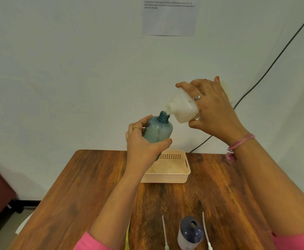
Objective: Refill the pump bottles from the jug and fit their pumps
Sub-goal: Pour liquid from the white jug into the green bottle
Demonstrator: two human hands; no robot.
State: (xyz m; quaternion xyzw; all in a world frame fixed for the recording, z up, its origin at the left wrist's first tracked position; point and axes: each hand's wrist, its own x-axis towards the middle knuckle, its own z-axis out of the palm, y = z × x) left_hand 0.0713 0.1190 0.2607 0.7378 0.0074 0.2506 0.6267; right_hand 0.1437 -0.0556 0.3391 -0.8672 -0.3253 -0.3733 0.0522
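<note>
My left hand (142,141) grips a translucent blue pump bottle (157,129) held up above the table, its open neck pointing up and slightly right. My right hand (212,109) grips a white jug (181,107), tipped so its spout sits just over the bottle's mouth, with a little white liquid at the lip. A second dark blue bottle (190,232) with an open neck stands near the front edge of the table. Two white pump tubes lie beside it, one on the left (164,231) and one on the right (206,230).
A cream plastic basket (167,175) sits at the middle back of the wooden table (86,186). A yellow object (127,237) shows partly by my left forearm. A dark cable (256,82) runs down the wall on the right. A paper sheet (169,17) hangs on the wall.
</note>
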